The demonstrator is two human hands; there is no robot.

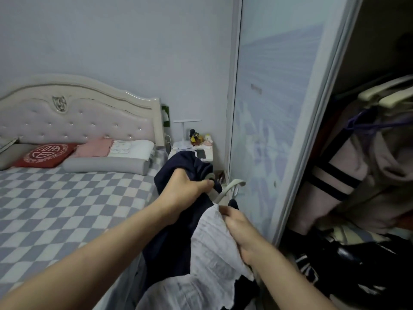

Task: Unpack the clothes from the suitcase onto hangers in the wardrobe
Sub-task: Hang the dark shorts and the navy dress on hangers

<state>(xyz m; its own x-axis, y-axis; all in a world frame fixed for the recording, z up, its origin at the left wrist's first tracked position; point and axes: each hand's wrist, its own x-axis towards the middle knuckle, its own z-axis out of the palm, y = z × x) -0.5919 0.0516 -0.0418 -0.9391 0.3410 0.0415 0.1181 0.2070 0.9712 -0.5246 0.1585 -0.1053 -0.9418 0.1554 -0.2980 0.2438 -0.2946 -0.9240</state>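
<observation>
Checked bedcover lies left of both hands, left hand and right hand gripping a navy-and-white garment.

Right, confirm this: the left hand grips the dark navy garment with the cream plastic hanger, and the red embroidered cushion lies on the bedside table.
One thing is wrong. The head view shows the red embroidered cushion on the checked bed by the headboard, not on the bedside table. The rest holds: the left hand grips the dark navy garment with the cream plastic hanger.

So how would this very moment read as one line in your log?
phase: fitting hanger | left hand: grips navy garment | right hand: grips white fabric | hanger: partly inside garment | wardrobe: open
</observation>
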